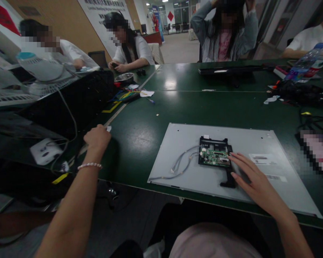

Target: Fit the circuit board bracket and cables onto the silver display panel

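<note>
Panel (204, 177), 4 o'clock: pale grey. Circuit board (214, 157): green. Bracket (228, 178): black. Tabletop (140, 136): dark green. Shirt (208, 44), 1 o'clock: striped.

Left hand (97, 139) at nine o'clock, curled like a fist, back upward, bare forearm (75, 204) slanting from between seven and eight, right hand (254, 181) at four o'clock, fingers (242, 162) outstretched toward ten, thumb (241, 181) spread apart.

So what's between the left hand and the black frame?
In the head view, green tabletop nearest the left hand, then the left part of the grey panel, with grey cables on it.
</note>
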Tool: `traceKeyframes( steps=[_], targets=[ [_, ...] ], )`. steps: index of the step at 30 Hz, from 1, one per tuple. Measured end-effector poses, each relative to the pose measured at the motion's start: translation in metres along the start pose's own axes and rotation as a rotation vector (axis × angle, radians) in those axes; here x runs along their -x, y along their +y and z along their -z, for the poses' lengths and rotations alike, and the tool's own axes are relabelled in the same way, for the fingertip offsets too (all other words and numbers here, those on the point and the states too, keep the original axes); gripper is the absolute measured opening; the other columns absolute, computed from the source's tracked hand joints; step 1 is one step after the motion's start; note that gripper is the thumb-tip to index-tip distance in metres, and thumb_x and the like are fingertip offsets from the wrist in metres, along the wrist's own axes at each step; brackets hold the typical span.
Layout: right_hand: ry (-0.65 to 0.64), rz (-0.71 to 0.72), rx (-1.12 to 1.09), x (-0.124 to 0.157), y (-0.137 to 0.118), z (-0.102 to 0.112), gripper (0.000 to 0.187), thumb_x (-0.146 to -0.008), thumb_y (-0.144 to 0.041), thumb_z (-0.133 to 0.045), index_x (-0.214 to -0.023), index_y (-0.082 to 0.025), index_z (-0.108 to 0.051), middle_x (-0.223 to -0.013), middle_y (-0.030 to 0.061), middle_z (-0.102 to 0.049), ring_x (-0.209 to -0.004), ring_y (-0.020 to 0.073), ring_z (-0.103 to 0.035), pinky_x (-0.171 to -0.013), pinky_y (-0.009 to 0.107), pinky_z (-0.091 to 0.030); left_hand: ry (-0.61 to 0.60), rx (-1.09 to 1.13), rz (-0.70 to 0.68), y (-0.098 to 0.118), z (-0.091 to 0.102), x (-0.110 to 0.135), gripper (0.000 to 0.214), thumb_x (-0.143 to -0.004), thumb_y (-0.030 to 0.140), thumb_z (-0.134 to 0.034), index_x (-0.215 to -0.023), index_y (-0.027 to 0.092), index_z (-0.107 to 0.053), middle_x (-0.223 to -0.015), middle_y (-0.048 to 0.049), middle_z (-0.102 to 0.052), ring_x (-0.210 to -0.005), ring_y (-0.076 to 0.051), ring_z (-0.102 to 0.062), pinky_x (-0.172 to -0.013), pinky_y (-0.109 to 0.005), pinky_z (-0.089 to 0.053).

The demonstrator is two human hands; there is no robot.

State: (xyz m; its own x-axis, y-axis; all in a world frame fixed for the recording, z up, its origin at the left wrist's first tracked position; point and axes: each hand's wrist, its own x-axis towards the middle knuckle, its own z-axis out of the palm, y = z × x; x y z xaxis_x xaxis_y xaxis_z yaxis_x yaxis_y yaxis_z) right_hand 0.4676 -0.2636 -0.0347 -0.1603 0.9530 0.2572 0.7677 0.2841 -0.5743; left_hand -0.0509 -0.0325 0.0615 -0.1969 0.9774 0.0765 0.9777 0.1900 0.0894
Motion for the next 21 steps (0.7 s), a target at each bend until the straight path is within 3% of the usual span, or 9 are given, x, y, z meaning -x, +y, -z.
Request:
traceKeyframes(
  steps=[3,7,10,13,17,19,21],
  targets=[
    [0.011,0.004,0.0,0.0,-0.003,0.001,0.049,-0.099,-0.035,-0.046,-0.147,-0.032,-0.038,-0.152,0.0057,-0.044,-0.144,0.025,-0.036,-0.118,0.053,-0.032,0.143,-0.095,0.072,0.012,-0.002,0.006,0.02,-0.099,0.024,-0.042,-0.1,0.005,-0.048,-0.081,-0.004,-0.051,-0.086,-0.018,-0.05,-0.081,-0.032,-0.035],
    [0.046,0.005,-0.003,0.001,-0.003,0.001,0.049,-0.098,-0.035,-0.047,-0.146,-0.032,-0.039,-0.151,0.0053,-0.045,-0.142,0.0252,-0.039,-0.118,0.052,-0.033,0.275,-0.125,-0.094,0.045,-0.006,0.025,0.026,-0.097,0.034,-0.045,-0.107,0.01,-0.052,-0.092,-0.0095,-0.061,-0.085,-0.021,-0.056,-0.076,-0.031,-0.04],
    [0.084,0.002,-0.002,0.002,-0.002,0.001,0.048,-0.099,-0.033,-0.047,-0.146,-0.031,-0.04,-0.151,0.0057,-0.046,-0.14,0.0243,-0.041,-0.117,0.051,-0.034,0.287,0.045,-0.251,0.075,-0.007,0.049,0.019,-0.092,0.031,-0.051,-0.101,0.016,-0.055,-0.087,-0.007,-0.063,-0.08,-0.02,-0.059,-0.075,-0.03,-0.043],
    [0.116,0.017,0.02,0.002,-0.003,0.001,0.048,-0.099,-0.033,-0.047,-0.146,-0.031,-0.04,-0.15,0.0062,-0.047,-0.14,0.0249,-0.042,-0.116,0.052,-0.035,0.175,0.359,-0.393,0.103,-0.006,0.077,0.017,-0.087,0.034,-0.058,-0.092,0.018,-0.053,-0.079,-0.0029,-0.06,-0.074,-0.016,-0.059,-0.073,-0.028,-0.046],
    [0.13,0.083,0.029,-0.002,-0.019,-0.002,0.049,-0.098,-0.032,-0.048,-0.146,-0.031,-0.04,-0.15,0.0063,-0.047,-0.14,0.0255,-0.043,-0.116,0.054,-0.036,-0.151,0.809,-0.55,0.134,-0.013,0.116,0.02,-0.084,0.035,-0.061,-0.086,0.019,-0.05,-0.076,-0.0009,-0.056,-0.064,-0.011,-0.054,-0.062,-0.024,-0.046],
    [0.109,0.122,0.023,-0.005,-0.032,-0.003,0.049,-0.098,-0.029,-0.048,-0.147,-0.031,-0.04,-0.151,0.0061,-0.047,-0.142,0.0255,-0.04,-0.116,0.054,-0.037,-0.347,0.922,-0.627,0.146,-0.02,0.13,0.019,-0.083,0.032,-0.062,-0.085,0.018,-0.049,-0.073,0.0001,-0.054,-0.061,-0.01,-0.052,-0.059,-0.023,-0.045],
    [0.058,0.173,0.021,-0.01,-0.046,-0.005,0.05,-0.098,-0.027,-0.048,-0.148,-0.03,-0.039,-0.152,0.0059,-0.046,-0.144,0.0258,-0.036,-0.116,0.053,-0.037,-0.461,0.943,-0.682,0.157,-0.029,0.139,0.018,-0.084,0.031,-0.061,-0.083,0.018,-0.048,-0.07,0.0009,-0.052,-0.06,-0.01,-0.052,-0.059,-0.023,-0.045]
  ],
)
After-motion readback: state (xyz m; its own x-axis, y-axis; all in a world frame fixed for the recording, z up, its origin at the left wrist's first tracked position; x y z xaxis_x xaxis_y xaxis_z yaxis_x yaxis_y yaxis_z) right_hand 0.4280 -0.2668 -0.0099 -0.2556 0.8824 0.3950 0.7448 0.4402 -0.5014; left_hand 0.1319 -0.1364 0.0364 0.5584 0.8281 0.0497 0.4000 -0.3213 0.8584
